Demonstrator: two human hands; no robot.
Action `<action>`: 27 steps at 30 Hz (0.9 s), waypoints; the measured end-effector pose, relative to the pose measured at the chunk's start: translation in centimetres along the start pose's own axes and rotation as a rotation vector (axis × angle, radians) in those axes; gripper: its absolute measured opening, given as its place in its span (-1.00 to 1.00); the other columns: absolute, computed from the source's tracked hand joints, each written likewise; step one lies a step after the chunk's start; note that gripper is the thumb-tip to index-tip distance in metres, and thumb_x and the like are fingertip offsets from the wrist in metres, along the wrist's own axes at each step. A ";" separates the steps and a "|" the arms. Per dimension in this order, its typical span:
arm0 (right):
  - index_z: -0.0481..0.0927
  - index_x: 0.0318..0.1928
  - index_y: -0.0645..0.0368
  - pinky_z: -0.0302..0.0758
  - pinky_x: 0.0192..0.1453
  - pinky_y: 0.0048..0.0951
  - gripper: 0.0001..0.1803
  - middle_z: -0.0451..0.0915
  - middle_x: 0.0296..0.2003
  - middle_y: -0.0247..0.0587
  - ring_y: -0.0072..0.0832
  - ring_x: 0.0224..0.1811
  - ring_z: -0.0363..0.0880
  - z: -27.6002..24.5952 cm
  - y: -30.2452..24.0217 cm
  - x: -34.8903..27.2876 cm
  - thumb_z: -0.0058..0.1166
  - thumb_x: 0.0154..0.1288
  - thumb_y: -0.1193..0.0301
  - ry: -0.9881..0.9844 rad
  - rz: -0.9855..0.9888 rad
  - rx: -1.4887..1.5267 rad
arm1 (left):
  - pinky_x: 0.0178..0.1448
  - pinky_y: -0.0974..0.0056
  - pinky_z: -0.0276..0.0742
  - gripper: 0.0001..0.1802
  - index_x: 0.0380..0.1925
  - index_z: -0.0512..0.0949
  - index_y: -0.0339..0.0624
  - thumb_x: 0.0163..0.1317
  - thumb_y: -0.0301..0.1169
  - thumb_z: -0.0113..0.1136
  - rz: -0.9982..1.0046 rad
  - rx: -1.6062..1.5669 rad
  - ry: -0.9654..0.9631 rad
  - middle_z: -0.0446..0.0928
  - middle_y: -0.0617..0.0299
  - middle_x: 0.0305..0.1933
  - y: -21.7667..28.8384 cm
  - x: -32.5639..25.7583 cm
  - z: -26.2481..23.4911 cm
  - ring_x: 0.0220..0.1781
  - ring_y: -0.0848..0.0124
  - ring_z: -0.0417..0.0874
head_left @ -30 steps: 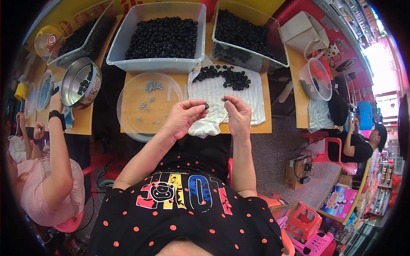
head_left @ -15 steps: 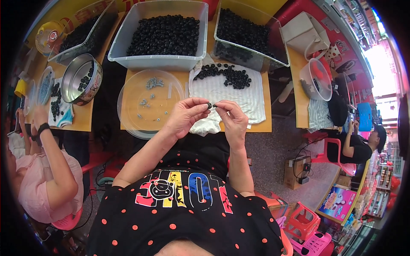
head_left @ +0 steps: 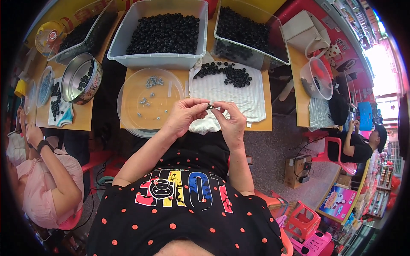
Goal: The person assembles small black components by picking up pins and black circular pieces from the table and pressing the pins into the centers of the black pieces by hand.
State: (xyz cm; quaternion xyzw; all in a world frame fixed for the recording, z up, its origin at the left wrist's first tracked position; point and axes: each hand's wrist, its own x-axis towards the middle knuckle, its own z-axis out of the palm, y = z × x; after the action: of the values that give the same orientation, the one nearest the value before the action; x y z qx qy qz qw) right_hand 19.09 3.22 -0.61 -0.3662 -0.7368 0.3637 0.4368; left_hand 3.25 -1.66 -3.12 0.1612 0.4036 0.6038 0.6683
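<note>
Above the near edge of a white cloth, my left hand pinches a small black round piece between thumb and fingertips. My right hand meets it from the right, thumb and forefinger closed at the piece. A tiny pale spot shows there; whatever the right fingertips grip is too small to name. Loose black round pieces, some with a visible hole, lie in a curved heap on the far part of the cloth. To the left, a clear round plastic lid carries small silvery metal parts.
Behind the cloth stand a large clear bin of black pieces and a second bin. A round tin sits at left, near a co-worker in pink. Another person sits far right. A cardboard box stands on the floor.
My right hand has moved slightly left, and its fingertips now meet the black piece in my left fingers. The co-worker's arm at left has lowered a little.
</note>
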 end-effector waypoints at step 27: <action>0.69 -0.14 0.23 0.29 -0.28 -0.70 -0.71 0.54 -0.18 -0.41 -0.75 -0.35 0.28 0.0 2.9 -1.4 0.31 0.07 0.64 -0.201 0.352 0.617 | -0.17 0.46 0.60 -0.64 0.05 0.49 -0.26 0.26 -0.50 0.24 -0.145 0.053 -0.193 0.58 0.25 -0.26 0.6 0.6 -1.6 -0.31 0.52 0.62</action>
State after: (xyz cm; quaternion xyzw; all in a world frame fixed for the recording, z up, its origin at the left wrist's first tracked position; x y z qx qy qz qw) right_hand 20.26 3.41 -3.62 -0.3009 -0.5573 0.6726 0.3828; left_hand 1.60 -1.41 -3.89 0.2065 0.3639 0.5247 0.7413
